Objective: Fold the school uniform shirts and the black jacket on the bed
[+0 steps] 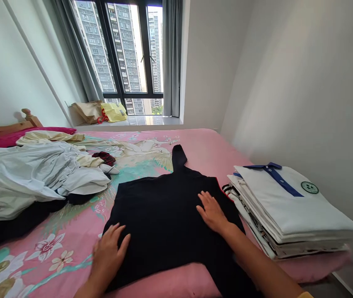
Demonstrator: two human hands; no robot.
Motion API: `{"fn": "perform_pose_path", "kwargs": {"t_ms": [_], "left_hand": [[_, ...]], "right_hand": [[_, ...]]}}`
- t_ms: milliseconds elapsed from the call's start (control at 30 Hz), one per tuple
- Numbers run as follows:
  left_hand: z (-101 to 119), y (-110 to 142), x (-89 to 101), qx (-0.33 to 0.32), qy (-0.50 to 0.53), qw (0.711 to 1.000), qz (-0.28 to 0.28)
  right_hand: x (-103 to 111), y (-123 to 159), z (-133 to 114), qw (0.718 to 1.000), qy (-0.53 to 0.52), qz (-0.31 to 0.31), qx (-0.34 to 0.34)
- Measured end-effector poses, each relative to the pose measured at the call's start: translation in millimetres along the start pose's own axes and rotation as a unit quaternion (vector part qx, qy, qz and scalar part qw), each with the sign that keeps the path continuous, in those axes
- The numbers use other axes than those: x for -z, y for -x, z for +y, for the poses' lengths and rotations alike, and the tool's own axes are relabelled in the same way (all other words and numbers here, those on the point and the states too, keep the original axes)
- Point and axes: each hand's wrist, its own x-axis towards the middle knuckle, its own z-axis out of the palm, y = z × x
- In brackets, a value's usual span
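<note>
A black garment [164, 215] lies spread flat on the pink floral bedsheet [213, 153], one narrow strap pointing toward the window. My left hand [110, 252] rests flat on its lower left edge, fingers stretched out. My right hand [212, 213] lies flat on the garment's right side, fingers spread, palm down. Neither hand grips anything.
A stack of folded white shirts [288, 207] with a blue-collared one on top sits at the bed's right edge by the wall. A heap of unfolded light clothes [36, 174] covers the left. Bags [102, 111] stand on the window sill.
</note>
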Motion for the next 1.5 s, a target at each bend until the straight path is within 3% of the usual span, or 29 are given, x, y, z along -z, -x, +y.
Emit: {"fn": "perform_pose_path", "kwargs": {"t_ms": [67,133,200,300,400,433,500,567,600,633,733,800,867,967,1167,1233,1333,1433,1500], "left_hand": [[22.0,-23.0,-2.8,-0.076,0.017,0.997,-0.003],[34.7,-39.2,-13.3,-0.116,0.016,0.992,-0.04],[34.2,-47.3,-26.5,-0.106,0.003,0.992,-0.072],[19.5,-49.2,-42.1,-0.078,-0.012,0.995,-0.068],[9.4,-47.8,-49.6,-0.081,-0.017,0.996,-0.04],[8.7,-47.5,-50.7,-0.083,-0.018,0.996,-0.033],[9.4,-47.5,-51.5,-0.086,-0.019,0.996,-0.026],[11.0,-47.6,-51.1,-0.085,-0.02,0.996,-0.027],[11.6,-47.6,-50.8,-0.083,-0.021,0.996,-0.027],[11.8,-47.6,-50.5,-0.081,-0.021,0.996,-0.027],[11.1,-47.4,-50.7,-0.075,-0.015,0.997,-0.025],[9.8,-47.4,-52.2,-0.075,-0.006,0.997,-0.021],[8.4,-47.5,-54.3,-0.073,0.004,0.997,-0.019],[6.2,-47.5,-57.5,-0.068,0.013,0.997,-0.018],[-0.6,-46.1,-63.4,-0.075,0.012,0.997,-0.013],[-2.6,-45.9,-65.4,-0.081,0.016,0.997,-0.01],[-4.2,-46.5,-68.1,-0.08,0.019,0.997,-0.008],[-5.3,-47.2,-70.7,-0.082,0.015,0.997,-0.003],[-6.1,-47.4,-71.9,-0.086,0.012,0.996,0.002]], "right_hand": [[-11.7,-8.4,-18.3,0.996,-0.028,-0.035,0.083],[-24.8,-19.1,-13.5,0.992,-0.029,-0.07,0.098],[-34.1,-31.4,10.5,0.997,-0.005,-0.078,0.02],[-34.2,-50.3,46.1,0.991,0.024,-0.078,-0.107],[-26.8,-66.6,36.5,0.985,0.022,-0.078,-0.152],[-26.5,-71.0,23.4,0.988,0.014,-0.062,-0.138],[-31.6,-78.5,-5.6,0.999,-0.022,-0.031,-0.03],[-41.1,-86.6,-22.1,0.994,-0.062,-0.046,0.083],[-45.3,-91.8,-21.7,0.993,-0.066,-0.054,0.087],[-47.9,-98.2,-15.3,0.995,-0.059,-0.054,0.052],[-41.0,-123.4,28.6,0.989,-0.01,0.005,-0.145],[-25.9,-144.1,59.8,0.98,0.002,0.038,-0.196],[-10.3,-166.4,79.0,0.978,-0.002,0.055,-0.201],[-1.8,-199.3,82.6,0.982,-0.027,0.036,-0.186],[-32.0,-243.4,69.2,0.978,-0.049,-0.034,-0.199],[-38.4,-248.9,70.0,0.975,-0.043,-0.032,-0.213],[-37.5,-246.1,64.5,0.975,-0.053,0.026,-0.216],[-35.6,-222.1,38.0,0.979,-0.069,0.086,-0.17],[-40.5,-192.6,15.5,0.989,-0.068,0.088,-0.102]]}}
